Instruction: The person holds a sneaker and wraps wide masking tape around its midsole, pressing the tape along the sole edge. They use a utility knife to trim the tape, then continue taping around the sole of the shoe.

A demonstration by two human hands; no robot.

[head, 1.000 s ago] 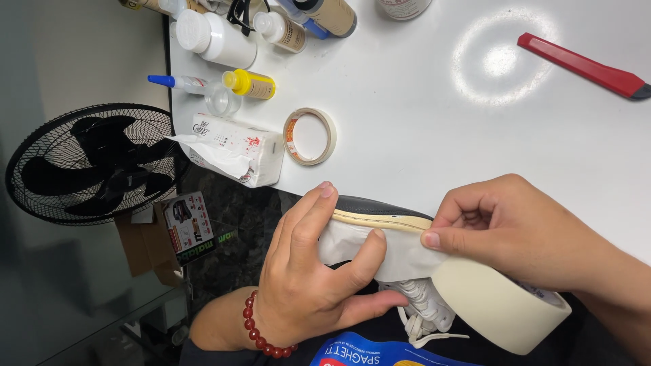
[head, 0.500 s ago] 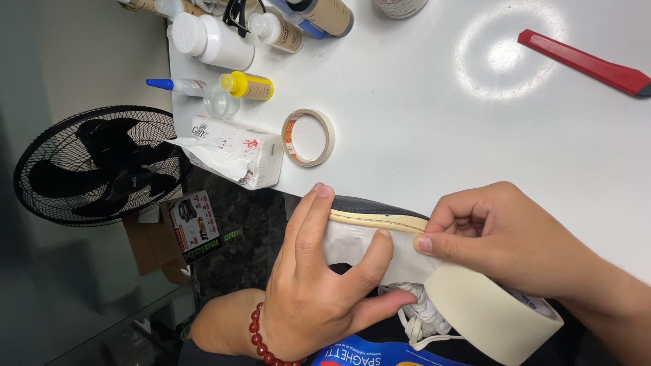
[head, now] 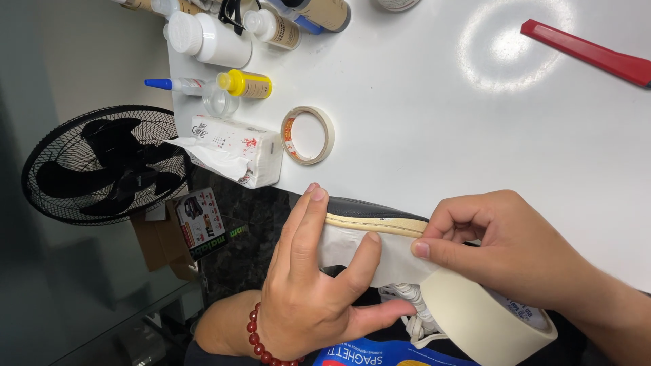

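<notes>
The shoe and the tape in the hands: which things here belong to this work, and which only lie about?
In use:
- left hand, gripping the shoe
- right hand, pressing masking tape from the big roll onto the shoe

Lying about:
- small tape roll
- tissue pack
- yellow bottle
- white bottle
- red tool
- fan beside the table

My left hand (head: 308,285) lay palm-down, its fingers (head: 306,224) stretched forward and the thumb angled across to press; a red bead bracelet (head: 261,337) circled the wrist. My right hand (head: 505,247) curled inward, thumb pressed flat, forearm running off lower right.
</notes>
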